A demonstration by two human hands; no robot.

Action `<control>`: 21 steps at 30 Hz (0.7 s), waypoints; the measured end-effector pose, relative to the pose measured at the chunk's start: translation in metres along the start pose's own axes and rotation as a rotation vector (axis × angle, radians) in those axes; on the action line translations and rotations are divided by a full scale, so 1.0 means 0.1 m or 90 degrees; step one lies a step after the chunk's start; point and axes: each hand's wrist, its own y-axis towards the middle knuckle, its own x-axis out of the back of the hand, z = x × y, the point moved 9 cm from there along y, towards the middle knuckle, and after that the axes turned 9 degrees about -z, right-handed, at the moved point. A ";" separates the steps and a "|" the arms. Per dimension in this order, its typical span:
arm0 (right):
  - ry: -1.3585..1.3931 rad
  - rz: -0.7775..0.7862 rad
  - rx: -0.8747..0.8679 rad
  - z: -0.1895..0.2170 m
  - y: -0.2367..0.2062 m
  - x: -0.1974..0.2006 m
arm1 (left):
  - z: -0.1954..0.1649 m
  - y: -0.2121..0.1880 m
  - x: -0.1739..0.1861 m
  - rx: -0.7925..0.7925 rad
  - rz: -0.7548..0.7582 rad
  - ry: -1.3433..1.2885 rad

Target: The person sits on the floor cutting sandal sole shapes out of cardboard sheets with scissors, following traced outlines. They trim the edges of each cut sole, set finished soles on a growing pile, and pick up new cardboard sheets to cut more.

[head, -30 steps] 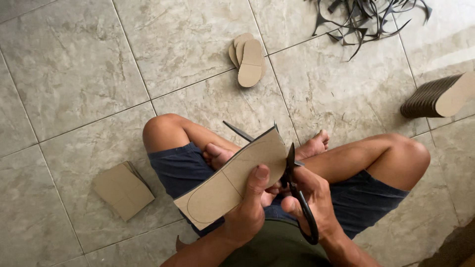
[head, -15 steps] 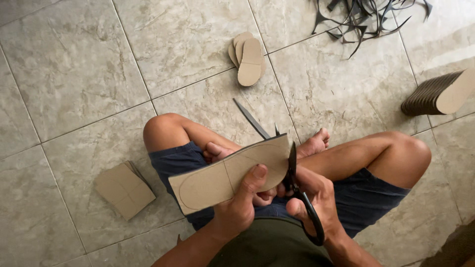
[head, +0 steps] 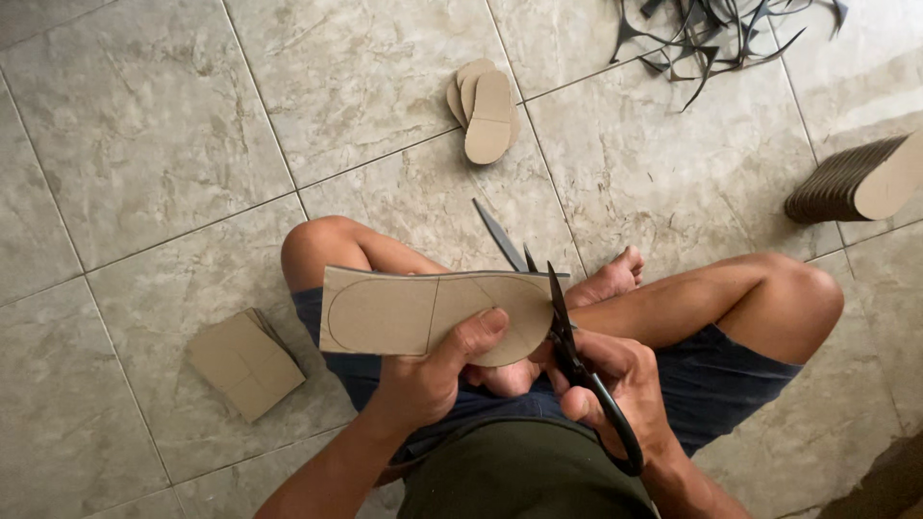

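Observation:
I sit cross-legged on a tiled floor. My left hand (head: 433,380) grips a tan cardboard sheet (head: 404,312) with a shoe-sole outline drawn on it, held flat over my lap, thumb on top near its right end. My right hand (head: 615,384) holds black scissors (head: 567,336) by the handles, blades pointing away from me and set against the rounded right edge of the sheet. A thin dark offcut strip (head: 500,235) sticks out beyond the blades.
A small pile of cut tan soles (head: 486,111) lies on the floor ahead. Dark scrap strips (head: 716,29) are heaped at the top right. A stack of soles (head: 856,183) leans at the right edge. Square cardboard blanks (head: 245,360) lie by my left knee.
My left hand has turned the cardboard sheet from tilted to nearly level. The scissors have worked further around its rounded right end, and the offcut strip now stands out longer.

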 end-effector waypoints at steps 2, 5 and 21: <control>0.005 0.024 0.020 0.02 0.00 -0.01 | 0.01 0.00 0.00 0.041 0.025 0.026; 0.010 0.038 0.033 0.04 0.00 -0.01 | -0.01 0.03 -0.02 0.080 0.061 0.079; -0.057 0.060 0.058 0.00 -0.05 -0.04 | -0.15 0.33 0.27 0.017 0.006 0.037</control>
